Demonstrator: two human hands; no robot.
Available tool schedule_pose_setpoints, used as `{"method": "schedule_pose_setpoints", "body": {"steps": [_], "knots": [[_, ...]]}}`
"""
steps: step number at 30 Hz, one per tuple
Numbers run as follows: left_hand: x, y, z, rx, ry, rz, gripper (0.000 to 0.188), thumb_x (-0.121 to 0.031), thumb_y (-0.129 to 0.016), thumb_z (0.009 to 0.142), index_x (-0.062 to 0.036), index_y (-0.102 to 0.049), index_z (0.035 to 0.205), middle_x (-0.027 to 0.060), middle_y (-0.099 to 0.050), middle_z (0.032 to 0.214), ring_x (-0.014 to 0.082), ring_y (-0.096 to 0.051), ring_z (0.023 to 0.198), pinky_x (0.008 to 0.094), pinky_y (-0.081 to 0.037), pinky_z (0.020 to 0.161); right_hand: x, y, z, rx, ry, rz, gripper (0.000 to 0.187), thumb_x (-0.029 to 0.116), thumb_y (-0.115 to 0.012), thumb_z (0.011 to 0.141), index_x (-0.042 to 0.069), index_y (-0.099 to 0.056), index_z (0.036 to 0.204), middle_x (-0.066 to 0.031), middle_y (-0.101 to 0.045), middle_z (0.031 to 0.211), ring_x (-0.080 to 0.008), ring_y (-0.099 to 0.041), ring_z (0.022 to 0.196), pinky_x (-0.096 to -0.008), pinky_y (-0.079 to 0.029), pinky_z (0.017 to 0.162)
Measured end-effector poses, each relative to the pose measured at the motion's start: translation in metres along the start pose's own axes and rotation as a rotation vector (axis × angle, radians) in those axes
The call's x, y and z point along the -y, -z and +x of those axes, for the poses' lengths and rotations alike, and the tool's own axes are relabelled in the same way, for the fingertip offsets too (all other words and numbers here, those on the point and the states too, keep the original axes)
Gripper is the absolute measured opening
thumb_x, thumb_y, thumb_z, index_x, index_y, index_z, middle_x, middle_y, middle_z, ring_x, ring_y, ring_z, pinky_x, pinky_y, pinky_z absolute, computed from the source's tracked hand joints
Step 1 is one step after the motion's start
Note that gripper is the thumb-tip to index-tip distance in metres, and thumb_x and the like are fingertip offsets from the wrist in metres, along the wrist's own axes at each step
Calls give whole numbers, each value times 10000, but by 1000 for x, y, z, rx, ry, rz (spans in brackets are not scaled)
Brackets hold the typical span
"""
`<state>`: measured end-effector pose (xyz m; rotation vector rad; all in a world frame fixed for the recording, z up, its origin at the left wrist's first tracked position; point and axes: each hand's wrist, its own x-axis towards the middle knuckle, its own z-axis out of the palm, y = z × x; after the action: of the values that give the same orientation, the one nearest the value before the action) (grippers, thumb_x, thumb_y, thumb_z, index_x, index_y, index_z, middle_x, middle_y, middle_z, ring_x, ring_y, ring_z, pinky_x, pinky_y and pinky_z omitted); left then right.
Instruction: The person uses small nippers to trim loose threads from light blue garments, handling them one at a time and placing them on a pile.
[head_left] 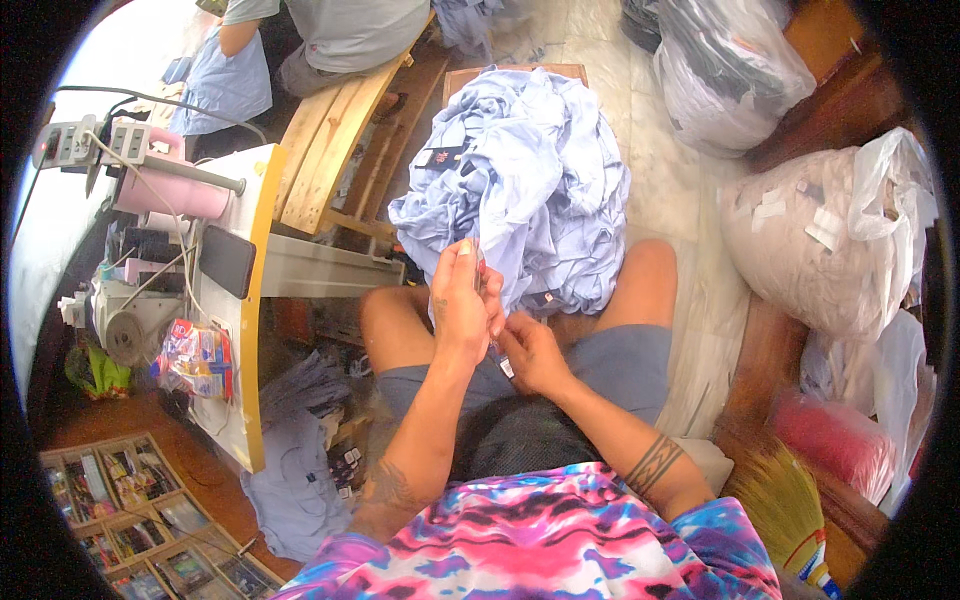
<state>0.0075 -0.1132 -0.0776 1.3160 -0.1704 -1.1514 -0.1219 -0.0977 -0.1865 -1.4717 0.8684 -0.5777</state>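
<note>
Nearest to me is my multicoloured shirt (540, 545), with my grey shorts (635, 365) beyond it and both forearms reaching forward over them. My right grip (535, 355) is drawn together in front of my lap, thumb and fingertips pinching at a small dark-and-white tag (505, 368); how much cloth is caught with it I cannot tell. Just ahead and to the left, my left grip (465, 310) is raised, fingers curled closed on a slim object (479, 265), mostly hidden, its kind unclear. Directly beyond both, between my knees, lies a heaped pile of light blue garments (580, 170), creased, with a few dark labels showing; part of it hangs down toward my hands. A wooden edge (575, 72) shows behind the pile. To the left, the yellow-edged bench (240, 430) bears a dark phone (227, 261) and colourful packets (195, 358). To the right, a clear bag of pale cloth (790, 250) rests near the wall side. Farthest off, at upper left, a person in grey (355, 30) sits on a slatted wooden seat (320, 160).
</note>
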Motion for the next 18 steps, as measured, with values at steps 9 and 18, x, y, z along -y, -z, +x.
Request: {"method": "schedule_pose_setpoints", "body": {"steps": [9, 18], "knots": [[-4, -13, 16, -77, -18, -82, 296, -383, -431, 1095, -116, -526, 1182, 33, -556, 703, 83, -356, 427, 276, -345, 361, -12, 1, -2, 129, 19, -49, 178, 135, -630, 991, -25, -661, 919, -136, -624, 780, -239, -614, 676, -379, -475, 635], [-12, -5, 30, -49, 24, 86, 410, -352, -428, 1082, -60, -526, 1352, 56, -574, 714, 66, -334, 417, 254, -320, 361, 7, 4, -2, 251, -78, 41, 144, 114, -628, 986, -27, -660, 991, -159, -627, 850, -263, -613, 695, -385, -502, 679]]}}
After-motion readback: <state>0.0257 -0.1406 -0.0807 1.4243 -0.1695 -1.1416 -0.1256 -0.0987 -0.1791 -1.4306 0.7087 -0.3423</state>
